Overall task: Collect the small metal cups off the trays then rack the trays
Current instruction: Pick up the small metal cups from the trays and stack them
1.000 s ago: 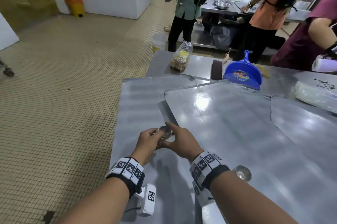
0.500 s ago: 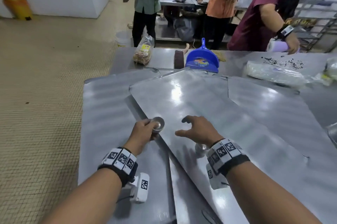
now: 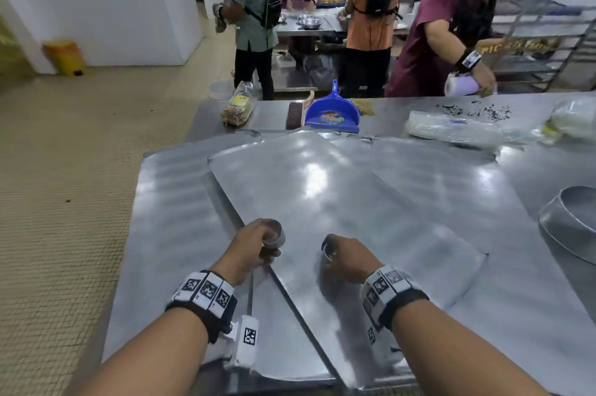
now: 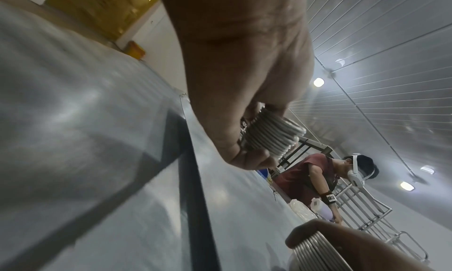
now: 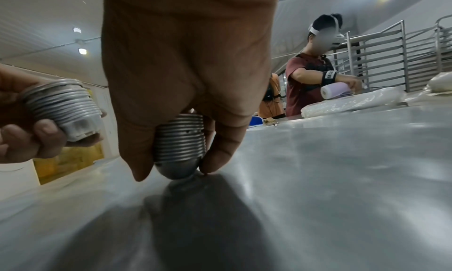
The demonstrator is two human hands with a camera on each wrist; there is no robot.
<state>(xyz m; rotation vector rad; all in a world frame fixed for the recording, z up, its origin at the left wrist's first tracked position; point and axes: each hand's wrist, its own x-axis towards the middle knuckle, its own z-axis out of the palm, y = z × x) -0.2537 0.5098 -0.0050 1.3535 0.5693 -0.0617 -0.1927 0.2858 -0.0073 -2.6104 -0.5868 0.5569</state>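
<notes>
A beige tiled floor [image 3: 74, 176] runs along the left, with a yellow bin [image 3: 64, 57] against the white wall. The steel table [image 3: 545, 170] carries overlapping flat metal trays [image 3: 322, 189]. On the table's far edge, from the left, lie a bagged snack [image 3: 237, 107] (its yellow label too blurred to read), a blue dustpan [image 3: 332, 113] and clear plastic bags [image 3: 458, 131]; a round pan [image 3: 571, 221] sits at the right. Beyond stand people and a tray rack [image 3: 548, 24].

The left hand [image 3: 254, 249] has its fingers curled round a nested stack of small metal cups [image 4: 271, 137], held above the trays. The right hand [image 3: 350, 258] grips a second cup stack [image 5: 179, 145], whose bottom touches the top tray.
</notes>
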